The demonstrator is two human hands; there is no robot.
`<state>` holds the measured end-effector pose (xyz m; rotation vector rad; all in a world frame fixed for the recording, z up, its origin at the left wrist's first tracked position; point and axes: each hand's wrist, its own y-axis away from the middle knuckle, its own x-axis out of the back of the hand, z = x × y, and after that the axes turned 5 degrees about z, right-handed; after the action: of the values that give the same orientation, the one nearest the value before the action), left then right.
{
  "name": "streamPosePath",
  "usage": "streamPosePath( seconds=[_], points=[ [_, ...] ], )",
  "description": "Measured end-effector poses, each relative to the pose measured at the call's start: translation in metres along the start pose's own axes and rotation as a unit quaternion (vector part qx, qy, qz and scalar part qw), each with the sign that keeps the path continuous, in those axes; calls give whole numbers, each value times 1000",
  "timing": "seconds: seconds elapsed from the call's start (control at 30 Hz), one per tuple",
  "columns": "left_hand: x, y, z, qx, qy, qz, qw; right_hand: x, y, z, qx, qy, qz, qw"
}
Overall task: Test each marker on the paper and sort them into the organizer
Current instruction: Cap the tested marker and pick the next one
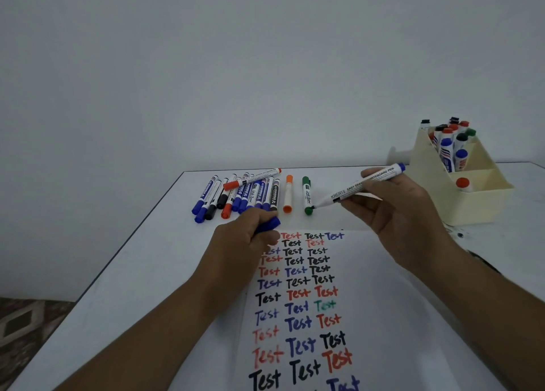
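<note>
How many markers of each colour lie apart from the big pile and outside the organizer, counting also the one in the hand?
Orange: 1, the orange marker, lying capped.
Green: 1, the green marker, beside it.
Blue: 1, the blue marker, uncapped, held by the right hand; the left hand holds the blue cap.
Total: 3

One paper (368, 287); one organizer (472, 201); one orange marker (288, 194); two hands.
</note>
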<state>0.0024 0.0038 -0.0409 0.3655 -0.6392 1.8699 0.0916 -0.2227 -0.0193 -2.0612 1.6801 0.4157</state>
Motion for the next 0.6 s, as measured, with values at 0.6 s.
streamPosePath(
  seconds=[0.6],
  points=[
    [0, 3, 4, -23, -19, -15, 999, -14, 19, 10, -19, 78, -63, 995]
  ],
)
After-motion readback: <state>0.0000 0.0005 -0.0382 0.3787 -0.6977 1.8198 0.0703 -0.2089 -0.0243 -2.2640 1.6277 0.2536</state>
